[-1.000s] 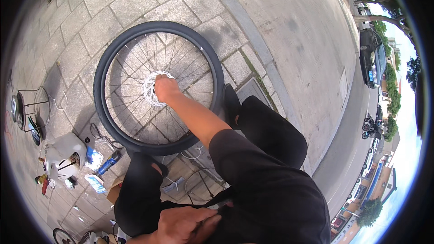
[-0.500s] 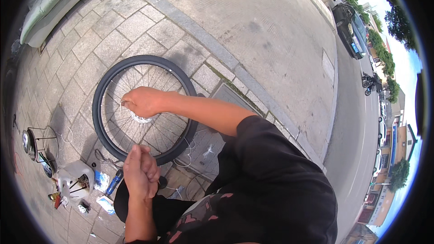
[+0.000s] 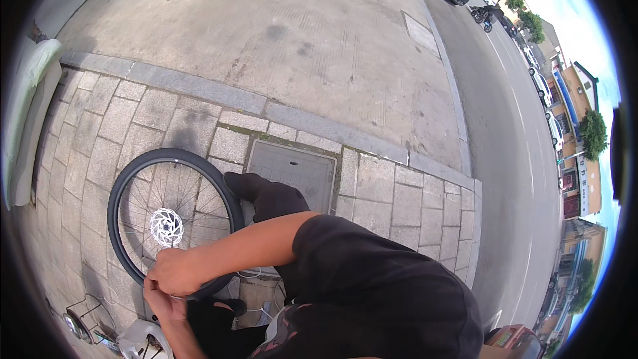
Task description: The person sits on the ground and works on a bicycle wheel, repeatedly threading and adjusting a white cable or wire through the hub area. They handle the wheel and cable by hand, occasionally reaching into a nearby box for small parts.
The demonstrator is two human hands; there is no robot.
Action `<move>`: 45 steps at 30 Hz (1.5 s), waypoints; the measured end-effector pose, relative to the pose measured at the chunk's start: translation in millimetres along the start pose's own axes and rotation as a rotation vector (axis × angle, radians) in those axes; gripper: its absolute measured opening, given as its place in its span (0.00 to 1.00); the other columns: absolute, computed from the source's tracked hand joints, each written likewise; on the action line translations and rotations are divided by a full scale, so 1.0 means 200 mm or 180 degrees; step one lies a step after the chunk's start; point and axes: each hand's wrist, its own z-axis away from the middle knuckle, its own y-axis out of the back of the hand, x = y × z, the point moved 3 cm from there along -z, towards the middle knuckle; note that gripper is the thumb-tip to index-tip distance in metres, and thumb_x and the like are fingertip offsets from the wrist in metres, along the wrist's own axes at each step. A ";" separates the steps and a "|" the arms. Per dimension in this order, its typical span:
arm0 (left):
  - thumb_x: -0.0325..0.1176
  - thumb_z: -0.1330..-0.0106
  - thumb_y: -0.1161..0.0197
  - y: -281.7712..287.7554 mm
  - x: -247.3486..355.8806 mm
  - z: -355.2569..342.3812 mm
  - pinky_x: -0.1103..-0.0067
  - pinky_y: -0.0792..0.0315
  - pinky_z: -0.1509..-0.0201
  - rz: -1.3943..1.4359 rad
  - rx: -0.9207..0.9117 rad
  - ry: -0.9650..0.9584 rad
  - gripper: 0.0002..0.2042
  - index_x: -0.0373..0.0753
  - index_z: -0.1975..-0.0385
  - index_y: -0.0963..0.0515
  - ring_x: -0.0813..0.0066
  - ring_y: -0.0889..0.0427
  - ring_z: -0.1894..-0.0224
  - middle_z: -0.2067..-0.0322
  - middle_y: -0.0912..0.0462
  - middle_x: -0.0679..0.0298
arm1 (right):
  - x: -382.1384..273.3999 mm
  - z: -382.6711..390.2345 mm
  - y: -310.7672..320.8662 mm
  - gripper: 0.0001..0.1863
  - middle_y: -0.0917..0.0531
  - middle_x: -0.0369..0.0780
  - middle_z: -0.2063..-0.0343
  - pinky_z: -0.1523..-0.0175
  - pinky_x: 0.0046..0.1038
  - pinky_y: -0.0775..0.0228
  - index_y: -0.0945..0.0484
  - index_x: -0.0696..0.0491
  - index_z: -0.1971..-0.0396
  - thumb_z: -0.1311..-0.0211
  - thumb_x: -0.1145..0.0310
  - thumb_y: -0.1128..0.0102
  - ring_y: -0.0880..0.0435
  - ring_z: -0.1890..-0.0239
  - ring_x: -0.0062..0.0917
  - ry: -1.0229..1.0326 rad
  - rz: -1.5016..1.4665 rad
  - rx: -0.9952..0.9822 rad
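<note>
Black-tyred bicycle wheel [image 3: 174, 221] lies flat on the paving, its near rim under both hands, right hand [image 3: 178, 271] and left hand [image 3: 159, 298], closed together on it.

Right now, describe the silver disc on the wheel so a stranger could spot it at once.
On the stone paving at lower left lies a black-tyred bicycle wheel. At its hub, just above the hands, sits the brake disc: small, round, shiny silver with cut-out holes, unlike the thin spokes and dark tyre around it.
</note>
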 end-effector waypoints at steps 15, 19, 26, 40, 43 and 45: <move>0.37 0.20 0.55 -0.14 0.09 -0.03 0.73 0.18 0.48 0.0002 -0.0008 0.0061 0.16 0.36 0.59 0.20 0.67 0.12 0.57 0.59 0.13 0.61 | 0.09 -0.01 0.02 0.11 0.16 0.51 0.53 0.64 0.41 0.19 0.14 0.58 0.71 0.45 0.65 0.35 0.11 0.66 0.40 0.0319 0.0320 0.0407; 0.38 0.21 0.51 0.05 0.11 -0.06 0.73 0.18 0.50 0.0090 -0.0279 0.0002 0.14 0.36 0.55 0.21 0.69 0.13 0.59 0.57 0.13 0.61 | 0.07 -0.07 0.09 0.13 0.18 0.49 0.49 0.63 0.44 0.19 0.18 0.60 0.58 0.38 0.67 0.39 0.12 0.66 0.43 0.0116 0.0030 -0.0018; 0.39 0.18 0.49 -0.06 0.21 0.11 0.81 0.21 0.58 0.0526 0.0053 -0.0276 0.13 0.39 0.53 0.21 0.79 0.18 0.66 0.63 0.17 0.69 | 0.05 -0.17 0.16 0.11 0.20 0.46 0.58 0.60 0.38 0.21 0.15 0.55 0.57 0.30 0.66 0.40 0.14 0.65 0.38 -0.0392 -0.1273 0.1044; 0.38 0.23 0.44 0.00 0.20 0.19 0.83 0.32 0.71 0.0657 0.0023 -0.0676 0.08 0.42 0.57 0.23 0.82 0.26 0.73 0.67 0.20 0.70 | 0.13 -0.25 0.11 0.11 0.16 0.42 0.63 0.53 0.29 0.23 0.13 0.57 0.58 0.36 0.68 0.31 0.14 0.61 0.28 -0.0690 -0.2740 0.0707; 0.38 0.23 0.45 0.00 0.22 0.19 0.82 0.31 0.70 0.0672 0.0271 -0.0671 0.09 0.40 0.58 0.23 0.81 0.25 0.73 0.66 0.19 0.69 | 0.10 -0.30 0.11 0.11 0.16 0.42 0.64 0.53 0.32 0.21 0.14 0.57 0.60 0.38 0.67 0.32 0.12 0.60 0.31 -0.0582 -0.2196 0.0730; 0.37 0.24 0.45 0.05 0.21 0.19 0.80 0.30 0.70 0.0746 0.0279 -0.0538 0.09 0.40 0.57 0.23 0.80 0.24 0.73 0.67 0.19 0.68 | 0.07 -0.31 0.14 0.12 0.15 0.43 0.63 0.56 0.35 0.19 0.15 0.57 0.59 0.37 0.66 0.33 0.11 0.63 0.34 -0.0513 -0.1911 0.0783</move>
